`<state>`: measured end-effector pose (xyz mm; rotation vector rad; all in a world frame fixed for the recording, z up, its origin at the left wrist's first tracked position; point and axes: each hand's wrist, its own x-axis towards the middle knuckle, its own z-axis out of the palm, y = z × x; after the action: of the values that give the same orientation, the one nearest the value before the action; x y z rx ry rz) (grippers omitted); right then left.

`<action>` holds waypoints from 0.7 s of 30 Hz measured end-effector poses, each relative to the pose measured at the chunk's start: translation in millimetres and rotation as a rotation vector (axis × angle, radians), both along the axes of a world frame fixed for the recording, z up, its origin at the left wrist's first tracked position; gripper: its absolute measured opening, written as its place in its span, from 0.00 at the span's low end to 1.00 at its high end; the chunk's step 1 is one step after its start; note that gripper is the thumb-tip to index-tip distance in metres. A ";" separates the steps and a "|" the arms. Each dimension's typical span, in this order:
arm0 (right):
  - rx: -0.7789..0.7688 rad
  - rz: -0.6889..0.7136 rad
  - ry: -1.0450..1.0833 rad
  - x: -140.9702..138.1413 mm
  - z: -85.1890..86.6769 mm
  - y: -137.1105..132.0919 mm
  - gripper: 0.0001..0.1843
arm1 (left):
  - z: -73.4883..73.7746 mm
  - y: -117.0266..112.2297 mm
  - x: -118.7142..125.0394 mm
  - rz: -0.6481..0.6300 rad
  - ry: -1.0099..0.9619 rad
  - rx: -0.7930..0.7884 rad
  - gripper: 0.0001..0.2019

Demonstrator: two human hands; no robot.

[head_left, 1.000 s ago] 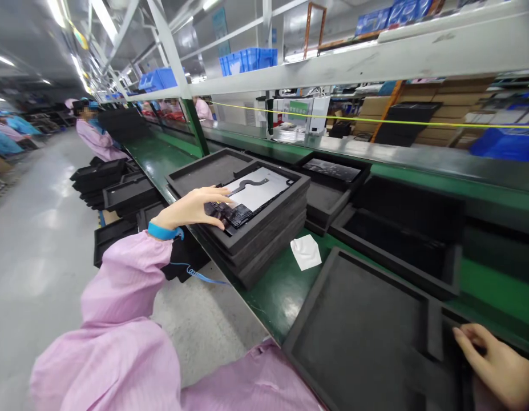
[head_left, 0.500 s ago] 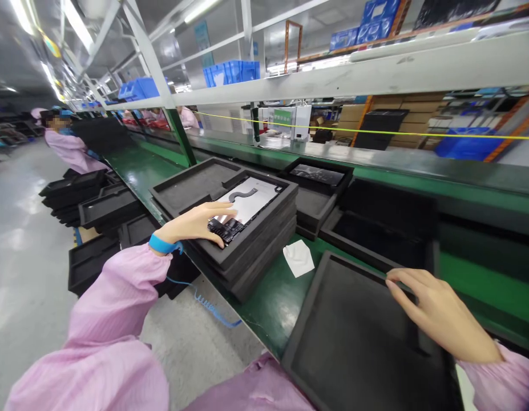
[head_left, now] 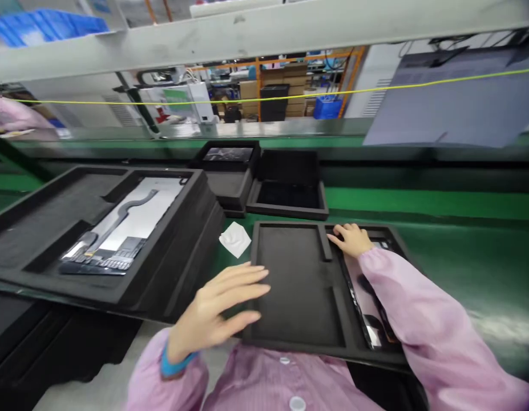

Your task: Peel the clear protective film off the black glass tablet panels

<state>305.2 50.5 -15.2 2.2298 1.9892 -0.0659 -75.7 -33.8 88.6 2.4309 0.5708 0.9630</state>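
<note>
My left hand (head_left: 223, 308) is open, its fingers spread over the left edge of a black foam tray (head_left: 328, 341) in front of me. That tray has a bare left compartment and a display panel (head_left: 362, 294) in its right compartment. My right hand (head_left: 352, 240) rests at the far end of that panel, beside the divider, thumb apart from the bent fingers. The forearm and sleeve cover part of the panel. On a tray stack (head_left: 161, 279) to the left, another display panel (head_left: 140, 208) lies with a grey flex cable (head_left: 122, 212) across its silvery back.
A crumpled white wipe (head_left: 235, 240) lies on the green bench between the stack and the near tray. Behind are more black foam trays (head_left: 287, 212), one with a dark panel (head_left: 228, 154). A yellow cord (head_left: 230, 101) crosses at the back, and a grey sheet (head_left: 452, 103) hangs at right.
My view has turned right. My left hand has left the panel on the stack and moved over the near tray. My right hand has come to the near tray's right compartment.
</note>
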 end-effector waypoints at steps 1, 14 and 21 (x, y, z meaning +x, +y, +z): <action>0.001 0.016 0.008 -1.9 -0.4 -0.3 0.17 | -6.6 7.2 17.3 -0.021 -0.015 -0.061 0.19; 0.038 0.072 0.112 8.1 24.1 -4.5 0.19 | -45.6 33.9 99.3 0.031 0.115 -0.661 0.17; 0.115 0.091 0.101 15.4 4.6 -24.0 0.11 | -77.1 32.1 78.3 0.338 0.304 -0.575 0.24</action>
<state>320.6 26.5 -10.7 2.2423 2.1969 -0.0567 2.6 -1.7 11.6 1.9912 1.2090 0.4486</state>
